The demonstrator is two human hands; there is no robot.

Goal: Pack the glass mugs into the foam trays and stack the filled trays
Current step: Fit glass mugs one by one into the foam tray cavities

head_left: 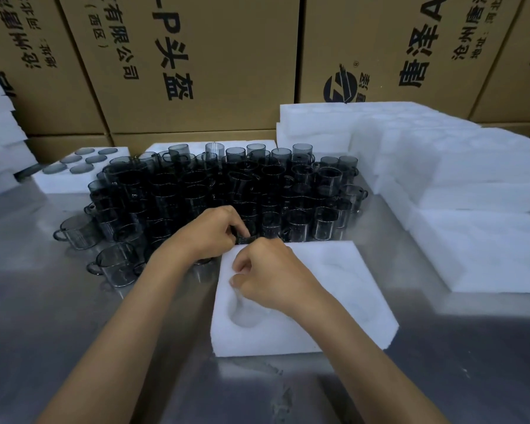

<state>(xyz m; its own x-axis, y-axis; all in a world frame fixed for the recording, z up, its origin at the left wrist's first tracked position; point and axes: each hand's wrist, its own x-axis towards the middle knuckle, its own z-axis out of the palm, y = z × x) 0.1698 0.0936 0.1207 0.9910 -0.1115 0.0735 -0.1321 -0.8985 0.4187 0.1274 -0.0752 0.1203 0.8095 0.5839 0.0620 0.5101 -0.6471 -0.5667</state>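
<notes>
Brushed steel table: left hand pinches smoky glass mug, right hand curled on soft white foam tray.

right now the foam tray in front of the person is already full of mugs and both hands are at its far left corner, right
Not quite. The head view shows the foam tray with its pockets empty, not full. The left hand and the right hand are at its far left corner, the left one holding a mug.

— Mug under left hand: mostly covered, only a dark rim showing.
— Right hand: curled fingertips hidden; contents impossible to tell.
— Foam stack cut off at right edge.
</notes>
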